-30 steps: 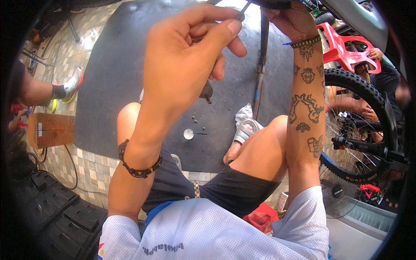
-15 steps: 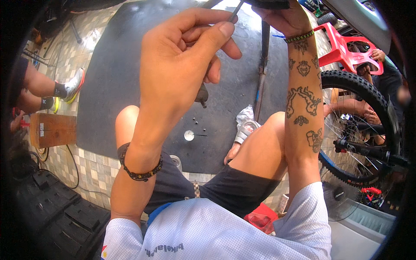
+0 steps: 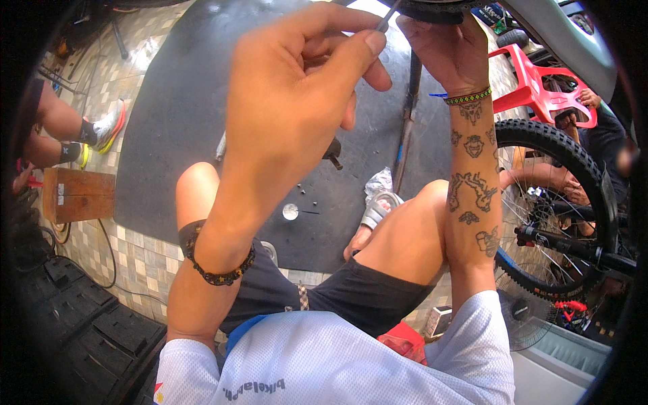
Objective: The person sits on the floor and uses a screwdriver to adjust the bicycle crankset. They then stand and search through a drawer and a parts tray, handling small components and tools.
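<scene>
My left hand [image 3: 304, 94] pinches a thin dark rod [image 3: 387, 18] between thumb and forefinger at the top of the view, other fingers curled. My right hand [image 3: 442, 50] is raised beside it, gripping a dark curved part [image 3: 425, 9] at the top edge, possibly a rim or tyre; its exact shape is cut off. A dark object [image 3: 332, 154] is partly hidden below my left hand. On the dark mat [image 3: 162, 121] lie several small dark pieces [image 3: 302, 201], a small white round dish [image 3: 290, 212] and a crumpled plastic bag [image 3: 381, 182].
A bicycle wheel [image 3: 594, 169], a red plastic chair [image 3: 523, 84] and a seated person [image 3: 601, 142] are at the right. At the left are a person's legs [image 3: 61, 115] and a wooden block [image 3: 74, 196]. A dark pole [image 3: 412, 101] crosses the mat, and a fan [image 3: 523, 320] stands lower right.
Both my hands have shifted slightly right since half a second ago, and my right hand and wrist sit a little lower. My left hand still pinches the rod.
</scene>
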`<move>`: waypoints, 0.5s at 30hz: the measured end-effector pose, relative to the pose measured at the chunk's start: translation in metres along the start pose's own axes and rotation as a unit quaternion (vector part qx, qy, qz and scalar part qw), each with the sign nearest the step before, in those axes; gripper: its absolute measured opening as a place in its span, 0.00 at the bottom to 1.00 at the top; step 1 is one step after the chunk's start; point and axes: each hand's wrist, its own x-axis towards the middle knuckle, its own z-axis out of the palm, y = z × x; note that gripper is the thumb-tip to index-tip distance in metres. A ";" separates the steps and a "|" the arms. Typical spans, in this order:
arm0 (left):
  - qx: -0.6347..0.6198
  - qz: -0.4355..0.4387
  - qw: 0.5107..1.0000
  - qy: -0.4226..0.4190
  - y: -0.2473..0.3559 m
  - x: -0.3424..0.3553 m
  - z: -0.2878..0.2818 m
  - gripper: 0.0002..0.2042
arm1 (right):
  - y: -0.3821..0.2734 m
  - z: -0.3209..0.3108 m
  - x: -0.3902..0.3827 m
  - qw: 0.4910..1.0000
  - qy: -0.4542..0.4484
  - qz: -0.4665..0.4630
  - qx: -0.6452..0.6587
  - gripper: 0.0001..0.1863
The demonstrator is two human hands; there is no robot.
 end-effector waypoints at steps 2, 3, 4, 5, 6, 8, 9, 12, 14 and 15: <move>0.009 0.002 1.000 0.001 0.003 0.000 0.003 0.12 | 0.001 -0.002 -0.001 1.000 -0.004 -0.007 0.008 0.20; 0.018 0.002 1.000 0.005 0.004 0.000 0.002 0.12 | 0.006 0.002 0.000 1.000 0.011 -0.018 0.007 0.19; 0.022 -0.001 1.000 0.006 0.004 0.000 0.001 0.13 | 0.011 0.008 -0.001 0.999 0.027 -0.030 0.004 0.19; 0.025 -0.005 1.000 0.006 0.005 0.001 0.001 0.13 | 0.015 0.012 0.000 0.998 0.042 -0.041 0.002 0.19; 0.026 -0.007 1.000 0.006 0.006 0.002 0.003 0.13 | 0.016 0.010 0.001 0.998 0.035 -0.057 -0.005 0.18; -0.012 -0.064 0.998 0.018 0.018 0.002 0.010 0.13 | 0.019 0.005 0.006 0.996 0.020 -0.091 -0.017 0.18; -0.029 -0.081 0.996 0.018 0.023 0.003 0.011 0.13 | 0.018 0.006 0.005 0.996 0.013 -0.086 -0.017 0.17; -0.073 -0.102 0.992 0.008 0.031 0.006 0.011 0.13 | 0.011 0.011 -0.001 0.997 0.001 -0.076 -0.018 0.17; -0.098 -0.095 0.991 0.005 0.029 0.006 0.015 0.13 | 0.006 0.014 -0.004 0.997 0.001 -0.074 -0.018 0.17; -0.091 -0.111 0.990 0.009 0.031 0.006 0.011 0.13 | 0.015 0.015 -0.002 0.997 0.001 -0.071 -0.010 0.17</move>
